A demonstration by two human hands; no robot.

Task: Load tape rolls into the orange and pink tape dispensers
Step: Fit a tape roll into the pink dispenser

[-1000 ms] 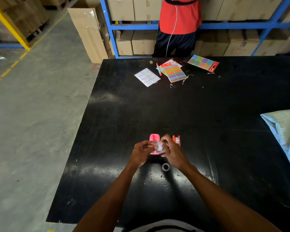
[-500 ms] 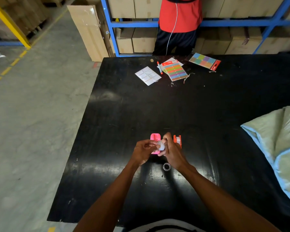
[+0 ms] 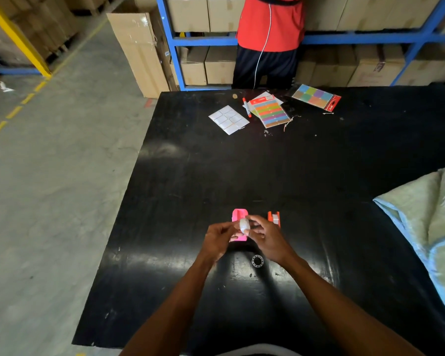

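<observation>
Glossy black table (image 3: 190, 176) on grey warehouse concrete, blue box-racks behind: my right hand (image 3: 266, 237) pinches the tape roll (image 3: 244, 225) over the pink dispenser (image 3: 239, 217), left hand (image 3: 217, 238) pinched narrow beside it, orange dispenser (image 3: 274, 218) just right.

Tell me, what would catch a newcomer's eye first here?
Two bare hands meet near the front of the black table, the right hand pinching a pale tape roll over a pink dispenser. An orange dispenser stands just right of it. Bright sticker sheets lie at the far edge.

warehouse | blue racking (image 3: 203, 41) | stacked cartons (image 3: 188, 12) | concrete floor (image 3: 49, 188)
</observation>
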